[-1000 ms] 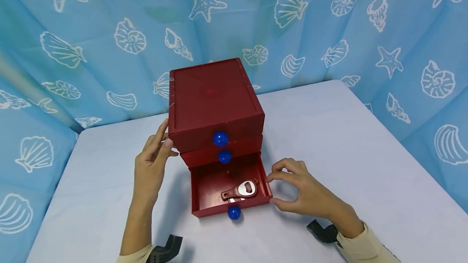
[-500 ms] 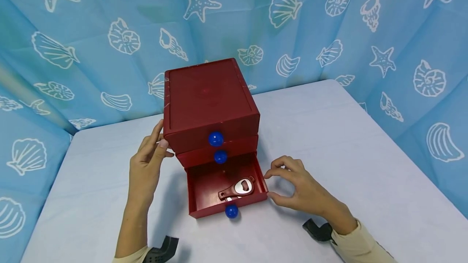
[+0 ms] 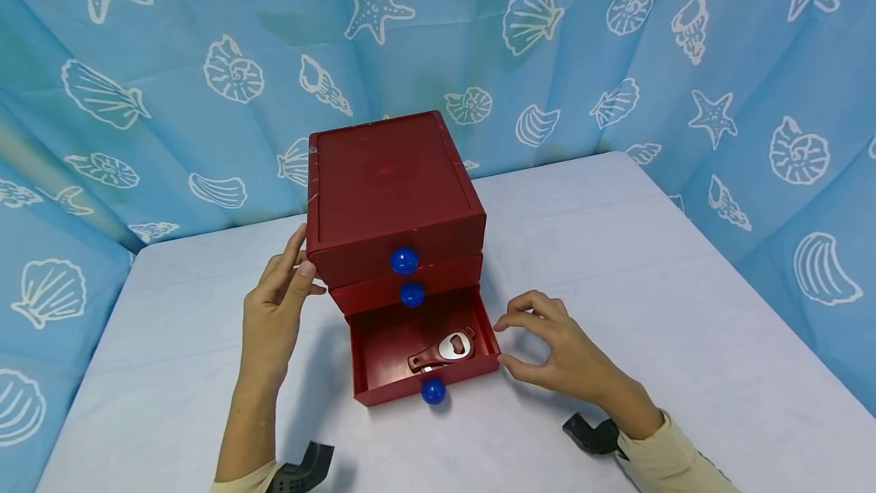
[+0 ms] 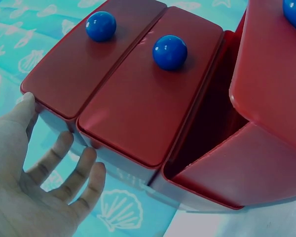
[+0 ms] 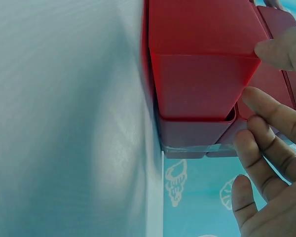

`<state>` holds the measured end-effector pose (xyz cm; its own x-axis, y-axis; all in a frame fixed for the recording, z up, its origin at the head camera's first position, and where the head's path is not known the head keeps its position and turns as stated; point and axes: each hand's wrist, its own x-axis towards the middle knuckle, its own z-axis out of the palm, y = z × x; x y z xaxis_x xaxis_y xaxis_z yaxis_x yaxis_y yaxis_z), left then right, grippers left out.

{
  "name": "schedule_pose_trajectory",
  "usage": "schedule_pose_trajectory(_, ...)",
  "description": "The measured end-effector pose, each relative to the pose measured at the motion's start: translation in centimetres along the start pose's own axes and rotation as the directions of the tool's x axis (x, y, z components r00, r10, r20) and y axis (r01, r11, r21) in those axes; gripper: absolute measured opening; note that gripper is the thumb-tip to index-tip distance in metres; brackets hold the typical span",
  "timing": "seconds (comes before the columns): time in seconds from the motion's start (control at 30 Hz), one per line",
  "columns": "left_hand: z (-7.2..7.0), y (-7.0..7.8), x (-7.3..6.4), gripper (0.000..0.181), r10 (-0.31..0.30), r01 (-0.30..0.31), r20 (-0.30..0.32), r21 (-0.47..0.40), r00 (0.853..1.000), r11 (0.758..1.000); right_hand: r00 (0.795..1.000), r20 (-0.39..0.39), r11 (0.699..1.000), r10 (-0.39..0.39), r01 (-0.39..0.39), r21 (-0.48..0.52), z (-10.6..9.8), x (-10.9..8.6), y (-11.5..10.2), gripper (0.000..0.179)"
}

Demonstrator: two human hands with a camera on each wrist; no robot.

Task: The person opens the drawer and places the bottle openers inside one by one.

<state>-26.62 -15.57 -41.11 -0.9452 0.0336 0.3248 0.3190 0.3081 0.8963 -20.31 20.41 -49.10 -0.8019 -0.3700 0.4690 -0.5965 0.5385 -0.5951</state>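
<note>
A dark red drawer unit with round blue knobs stands on the table, its bottom drawer pulled out. Inside lies a bottle opener with a dark red handle and a light metal head; a small white piece shows partly under it. My left hand is at the unit's left side, thumb tip right at the upper front corner, the other fingers extended along the side. At the bottom drawer's right wall is my right hand, index fingertip and thumb tip at the edge, spread apart, the remaining fingers loosely bent.
Two upper drawers with blue knobs are closed. A white cloth covers the table. Behind and beside it hangs a blue curtain printed with shells and starfish. Black wrist straps sit at both sleeves.
The bottom drawer has slid slightly inward with the bottle opener in it, my right hand moving along. My left hand stays against the unit's side. The head view has shifted slightly.
</note>
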Motion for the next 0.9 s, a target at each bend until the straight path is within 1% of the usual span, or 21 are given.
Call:
schedule_pose_trajectory(0.17,-0.01,0.04,0.02,0.045,0.004,-0.003,0.003,-0.005,1.000,1.000,1.000,-0.006,1.000,0.004,-0.004,0.012,0.10,-0.01,0.16,0.038)
schedule_pose_trajectory(0.37,-0.02,0.13,-0.05,0.045,0.007,-0.007,0.005,-0.018,1.000,1.000,1.000,-0.024,1.000,0.009,-0.009,0.002,0.12,-0.02,0.10,0.039)
schedule_pose_trajectory(0.47,0.02,0.14,-0.09,0.045,0.002,-0.002,0.007,-0.017,1.000,1.000,0.999,-0.043,1.000,0.004,-0.004,0.008,0.17,0.02,0.15,0.038)
schedule_pose_trajectory(0.7,0.03,-0.01,-0.03,0.046,-0.003,0.003,0.006,0.009,1.000,1.000,0.991,-0.128,0.999,-0.050,0.049,-0.015,0.41,0.34,0.55,0.038)
schedule_pose_trajectory(0.9,0.03,0.00,-0.11,0.046,0.001,-0.001,0.004,0.000,1.000,1.000,0.990,-0.138,0.999,-0.039,0.038,-0.014,0.52,0.37,0.75,0.038)
